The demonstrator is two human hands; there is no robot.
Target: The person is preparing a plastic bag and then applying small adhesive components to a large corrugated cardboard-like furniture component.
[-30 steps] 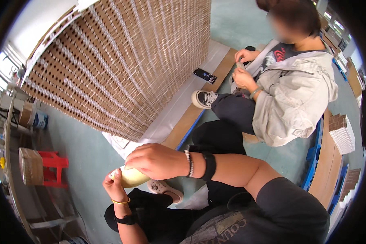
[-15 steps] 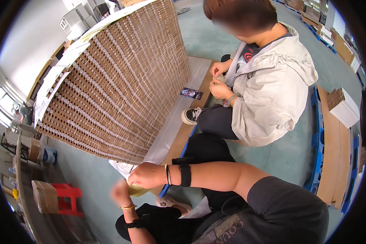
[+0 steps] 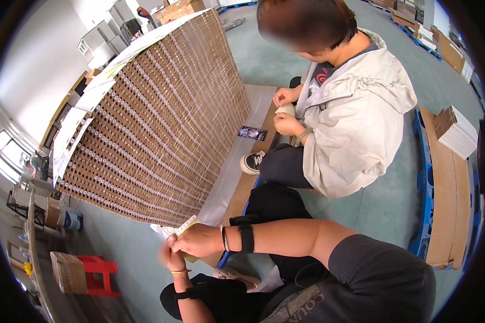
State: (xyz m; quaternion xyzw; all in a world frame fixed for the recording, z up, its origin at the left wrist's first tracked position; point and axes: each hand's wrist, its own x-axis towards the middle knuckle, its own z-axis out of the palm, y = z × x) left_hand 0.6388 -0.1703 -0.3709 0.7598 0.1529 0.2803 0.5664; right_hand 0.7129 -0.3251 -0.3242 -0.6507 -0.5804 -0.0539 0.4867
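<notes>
In front of me, a tall stack of brown cardboard pieces has rows of small round white stickers along its face. By its lower corner, my right hand is closed on a yellowish sticker sheet; a pale strip with a row of round dots stands out above the knuckles. My left hand meets the right fingertips, its fingers drawn together and partly blurred. What it pinches, if anything, is too small to make out.
A co-worker in a pale jacket crouches on the right, both hands on a small pale piece. A phone lies at the stack's base. A red stool and a carton stand left; a blue pallet stands right.
My left hand has moved up and right to the right fingertips. The dotted strip of the sticker sheet now shows above my right hand. The co-worker's hands have shifted slightly, and the view has turned a little.
</notes>
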